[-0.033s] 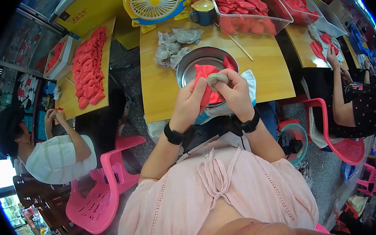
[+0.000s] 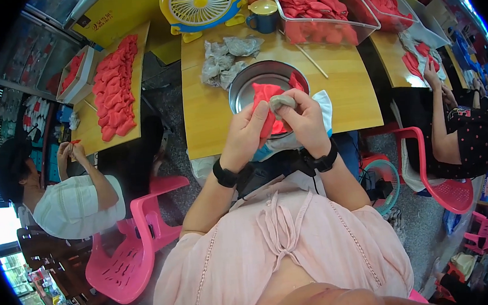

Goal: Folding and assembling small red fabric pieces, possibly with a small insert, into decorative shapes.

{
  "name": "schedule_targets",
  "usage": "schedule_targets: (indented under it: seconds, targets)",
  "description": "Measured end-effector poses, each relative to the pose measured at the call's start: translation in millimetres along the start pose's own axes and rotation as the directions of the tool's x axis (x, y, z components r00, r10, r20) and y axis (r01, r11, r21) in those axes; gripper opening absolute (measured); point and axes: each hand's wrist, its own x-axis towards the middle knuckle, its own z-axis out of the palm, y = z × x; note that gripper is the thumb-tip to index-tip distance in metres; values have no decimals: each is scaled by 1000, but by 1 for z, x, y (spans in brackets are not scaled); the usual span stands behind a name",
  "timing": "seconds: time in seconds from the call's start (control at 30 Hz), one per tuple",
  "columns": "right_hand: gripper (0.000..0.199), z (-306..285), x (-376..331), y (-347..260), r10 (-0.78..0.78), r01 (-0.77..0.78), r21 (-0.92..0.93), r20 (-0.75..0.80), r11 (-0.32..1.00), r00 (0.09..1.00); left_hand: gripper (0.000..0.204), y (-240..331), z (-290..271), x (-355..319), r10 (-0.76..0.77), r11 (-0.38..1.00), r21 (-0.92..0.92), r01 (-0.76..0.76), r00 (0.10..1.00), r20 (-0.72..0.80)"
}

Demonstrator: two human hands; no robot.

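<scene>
My left hand (image 2: 244,136) is closed around a soft red fabric piece (image 2: 263,95), its thumb pressed on the front. In my right hand (image 2: 309,125) a small greyish wad (image 2: 281,101) is pinched between thumb and fingers, right against the red piece. Whether the wad is partly inside the fabric I cannot tell. Both hands are over the near side of a round metal basin (image 2: 241,89), where more red fabric (image 2: 295,82) shows behind them. A white and blue cloth (image 2: 324,107) hangs beside the basin at the table's front edge.
Crumpled clear plastic bags (image 2: 218,64), a yellow and blue fan (image 2: 202,4), a blue mug (image 2: 264,20), a thin stick (image 2: 311,61) and a clear bin (image 2: 355,35) of red pieces are on the table. People sit at tables (image 2: 142,63) on both sides, on pink chairs (image 2: 128,265).
</scene>
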Motion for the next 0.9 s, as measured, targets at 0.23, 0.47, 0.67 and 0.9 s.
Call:
schedule_targets:
  seconds: [0.23, 0.47, 0.67, 0.9]
  targets:
    - [30, -2, 0, -7, -210, 222, -83, 130, 971, 969, 31, 10, 5, 0, 36, 996, 82, -29, 996, -87]
    - [24, 5, -2, -11, -15, 15, 64, -7, 998, 1000, 31, 11, 5, -3, 323, 792, 547, -270, 946, 0]
    - [18, 3, -1, -22, 130, -136, 91, 75, 987, 989, 30, 16, 8, -1, 550, 610, 642, -464, 832, 79]
    - [14, -3, -1, -8, 190, -225, 453, 123, 863, 974, 32, 8, 8, -6, 256, 784, 572, -242, 965, 58]
